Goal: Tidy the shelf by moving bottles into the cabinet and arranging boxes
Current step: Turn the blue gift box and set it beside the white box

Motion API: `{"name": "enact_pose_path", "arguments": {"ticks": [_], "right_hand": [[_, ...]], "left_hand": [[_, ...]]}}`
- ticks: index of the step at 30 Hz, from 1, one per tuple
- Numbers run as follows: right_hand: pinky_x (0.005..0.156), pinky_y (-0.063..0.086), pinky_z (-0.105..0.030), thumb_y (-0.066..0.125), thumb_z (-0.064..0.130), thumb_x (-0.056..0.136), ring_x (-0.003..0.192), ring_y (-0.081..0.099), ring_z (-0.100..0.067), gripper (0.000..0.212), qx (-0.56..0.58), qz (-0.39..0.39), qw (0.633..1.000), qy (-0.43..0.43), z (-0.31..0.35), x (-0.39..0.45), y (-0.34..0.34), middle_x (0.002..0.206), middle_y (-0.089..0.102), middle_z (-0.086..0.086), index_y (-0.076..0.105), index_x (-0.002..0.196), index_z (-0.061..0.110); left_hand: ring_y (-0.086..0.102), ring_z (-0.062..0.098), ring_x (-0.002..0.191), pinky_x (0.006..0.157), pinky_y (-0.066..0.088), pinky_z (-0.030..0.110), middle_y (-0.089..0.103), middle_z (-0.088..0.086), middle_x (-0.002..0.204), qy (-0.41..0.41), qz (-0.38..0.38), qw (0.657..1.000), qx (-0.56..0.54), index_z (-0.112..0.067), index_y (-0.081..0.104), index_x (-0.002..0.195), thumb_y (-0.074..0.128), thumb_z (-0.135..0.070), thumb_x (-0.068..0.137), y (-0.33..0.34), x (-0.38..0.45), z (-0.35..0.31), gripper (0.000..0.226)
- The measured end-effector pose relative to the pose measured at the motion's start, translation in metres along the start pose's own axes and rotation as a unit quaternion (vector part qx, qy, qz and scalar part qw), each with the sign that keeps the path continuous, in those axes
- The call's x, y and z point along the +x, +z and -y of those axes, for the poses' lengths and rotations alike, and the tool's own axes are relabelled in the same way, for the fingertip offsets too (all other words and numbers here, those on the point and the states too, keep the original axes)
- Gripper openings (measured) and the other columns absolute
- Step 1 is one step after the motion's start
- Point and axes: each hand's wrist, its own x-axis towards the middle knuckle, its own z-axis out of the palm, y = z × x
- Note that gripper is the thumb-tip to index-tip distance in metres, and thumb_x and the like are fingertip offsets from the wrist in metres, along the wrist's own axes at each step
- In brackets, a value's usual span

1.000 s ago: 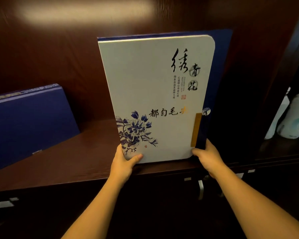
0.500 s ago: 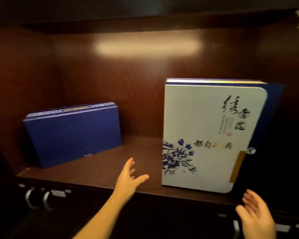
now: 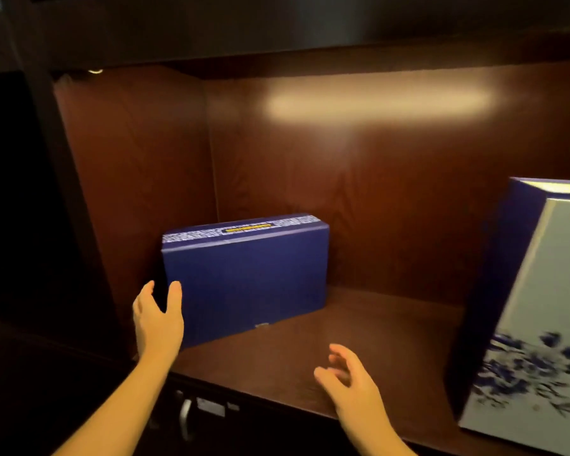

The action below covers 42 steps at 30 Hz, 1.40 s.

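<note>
Nearest to me, the person's two bare forearms reached up and forward over the front edge of the shelf (image 3: 392, 334). The right hand (image 3: 349, 380) hovered above the bare board, fingers spread and curled loosely, grasping nothing. The left hand (image 3: 157, 319) was further in, palm turned toward the near left corner of the blue box (image 3: 244, 278), thumb and fingers parted on either side of that corner; whether skin actually met cardboard I could not tell, but nothing was clenched.

The blue box stood on its long edge just beyond the left hand, its long axis running from that hand away to the right and slightly back toward the rear wall. Its far end lay ahead of the right hand and well apart from it. So the left hand was plainly the nearer one, and the right would, I judged, have to travel forward to catch the other end before the box could be squared or shifted.

Off to the right of the right hand, the white box with blue flowers (image 3: 537, 327) stood upright on the same shelf, untouched by either hand. Below the shelf's lip, between the forearms, a cabinet handle (image 3: 185, 419) showed dimly.
</note>
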Motion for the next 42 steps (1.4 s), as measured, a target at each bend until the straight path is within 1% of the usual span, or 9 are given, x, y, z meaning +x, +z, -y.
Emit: {"name": "enact_pose_path", "arguments": {"ticks": [6, 11, 14, 21, 26, 29, 32, 37, 42], "right_hand": [[0.108, 0.04, -0.048, 0.068, 0.056, 0.081, 0.133, 0.044, -0.021, 0.08, 0.029, -0.044, 0.998, 0.043, 0.014, 0.129, 0.058, 0.155, 0.036, 0.001, 0.034, 0.149, 0.03], [0.107, 0.037, -0.049, 0.059, 0.067, 0.079, 0.141, 0.034, -0.022, 0.09, 0.085, -0.092, 0.99, 0.061, 0.013, 0.206, 0.06, 0.161, 0.024, 0.008, 0.021, 0.153, 0.034], [0.102, 0.035, -0.056, 0.051, 0.075, 0.078, 0.143, 0.031, -0.027, 0.085, 0.122, -0.083, 0.985, 0.084, 0.013, 0.231, 0.057, 0.16, 0.024, 0.011, 0.019, 0.151, 0.043], [0.105, 0.032, -0.062, 0.048, 0.073, 0.082, 0.141, 0.034, -0.031, 0.078, 0.101, -0.072, 0.988, 0.088, 0.006, 0.255, 0.042, 0.157, 0.032, 0.007, 0.027, 0.149, 0.039], [0.101, 0.038, -0.061, 0.044, 0.075, 0.082, 0.14, 0.034, -0.035, 0.082, 0.076, -0.091, 0.986, 0.119, 0.0, 0.255, 0.039, 0.16, 0.025, 0.002, 0.02, 0.152, 0.039], [0.092, 0.046, -0.055, 0.046, 0.065, 0.089, 0.135, 0.041, -0.032, 0.074, 0.085, -0.089, 0.983, 0.135, 0.006, 0.241, 0.049, 0.156, 0.034, -0.004, 0.028, 0.151, 0.029], [0.081, 0.048, -0.043, 0.053, 0.065, 0.085, 0.121, 0.052, -0.02, 0.066, 0.111, -0.021, 0.988, 0.102, 0.021, 0.193, 0.06, 0.146, 0.048, 0.0, 0.046, 0.14, 0.028], [0.112, 0.036, -0.041, 0.082, 0.062, 0.056, 0.142, 0.034, -0.006, 0.096, 0.095, 0.144, 0.983, -0.067, 0.005, 0.073, 0.048, 0.156, 0.031, 0.018, 0.033, 0.139, 0.058], [0.097, 0.049, -0.034, 0.09, 0.044, 0.063, 0.131, 0.051, -0.011, 0.103, 0.087, 0.179, 0.974, -0.109, -0.01, 0.04, -0.008, 0.149, 0.048, 0.01, 0.032, 0.148, 0.044]], "left_hand": [[0.041, 0.025, 0.132, 0.11, 0.03, 0.044, 0.044, 0.005, 0.147, -0.191, 0.085, 0.962, -0.176, -0.024, 0.044, 0.14, 0.031, -0.058, 0.094, 0.02, 0.068, 0.047, 0.059], [0.056, 0.015, 0.106, 0.086, 0.044, 0.04, 0.063, -0.012, 0.116, -0.229, 0.146, 0.941, -0.204, -0.047, 0.062, 0.105, 0.039, -0.075, 0.078, 0.04, 0.086, 0.057, 0.045], [0.056, 0.016, 0.104, 0.085, 0.043, 0.041, 0.061, -0.012, 0.117, -0.26, 0.15, 0.928, -0.222, -0.044, 0.058, 0.12, 0.046, -0.081, 0.068, 0.049, 0.087, 0.059, 0.064], [0.042, 0.021, 0.132, 0.093, 0.047, 0.042, 0.035, -0.007, 0.151, -0.15, 0.262, 0.934, -0.19, -0.041, 0.02, 0.149, 0.049, -0.068, 0.078, 0.046, 0.086, 0.069, 0.081], [0.052, 0.02, 0.123, 0.105, 0.038, 0.041, 0.06, 0.002, 0.13, -0.131, 0.257, 0.927, -0.238, -0.021, 0.059, 0.122, 0.045, -0.07, 0.074, 0.035, 0.061, 0.073, 0.07], [0.067, 0.015, 0.096, 0.082, 0.047, 0.038, 0.071, 0.004, 0.11, -0.233, 0.261, 0.888, -0.3, -0.023, 0.068, 0.091, 0.044, -0.068, 0.079, 0.029, 0.044, 0.067, 0.052], [0.07, 0.013, 0.088, 0.074, 0.048, 0.036, 0.071, 0.003, 0.114, -0.243, 0.35, 0.859, -0.285, -0.034, 0.074, 0.1, 0.059, -0.043, 0.08, 0.019, 0.026, 0.062, 0.026], [0.06, 0.026, 0.116, 0.088, 0.048, 0.045, 0.062, 0.001, 0.131, -0.27, 0.532, 0.756, -0.268, -0.038, 0.055, 0.13, 0.081, -0.039, 0.067, 0.013, -0.005, 0.045, 0.069], [0.057, 0.023, 0.121, 0.086, 0.053, 0.046, 0.054, -0.007, 0.139, -0.24, 0.629, 0.709, -0.207, -0.044, 0.037, 0.138, 0.077, -0.033, 0.077, 0.034, -0.057, 0.011, 0.074]]}}
